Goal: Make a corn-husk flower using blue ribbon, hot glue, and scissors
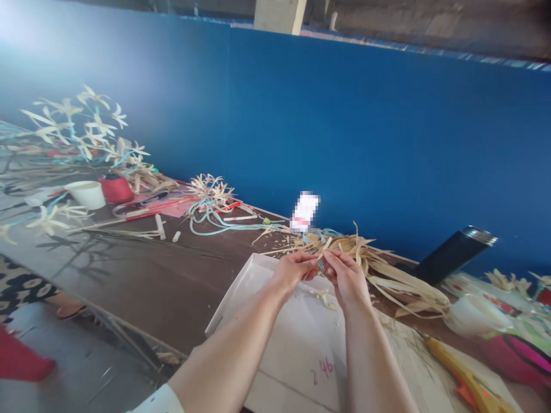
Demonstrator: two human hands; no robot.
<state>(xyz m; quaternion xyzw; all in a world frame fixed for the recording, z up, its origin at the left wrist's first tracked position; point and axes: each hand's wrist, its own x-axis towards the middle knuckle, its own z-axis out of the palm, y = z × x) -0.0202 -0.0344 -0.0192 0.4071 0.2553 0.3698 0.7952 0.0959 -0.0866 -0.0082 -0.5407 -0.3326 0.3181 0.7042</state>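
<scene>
My left hand (295, 268) and my right hand (346, 276) meet above a white board (297, 344) on the brown table. Both pinch one thin pale straw strip (323, 248) between fingertips, fingers closed on it. Just behind the hands lies a heap of dried straw leaves (387, 269). A few straw bits lie on the white board under my hands.
A black flask (451, 252) leans at the right against the blue wall. A yellow tool (467, 376), a white cup (471, 315) and a pink container (520, 353) sit at the right. Further left are straw flowers (86, 132), a white bowl (87, 194), a red spool (115, 188) and pale blue ribbons (215, 221).
</scene>
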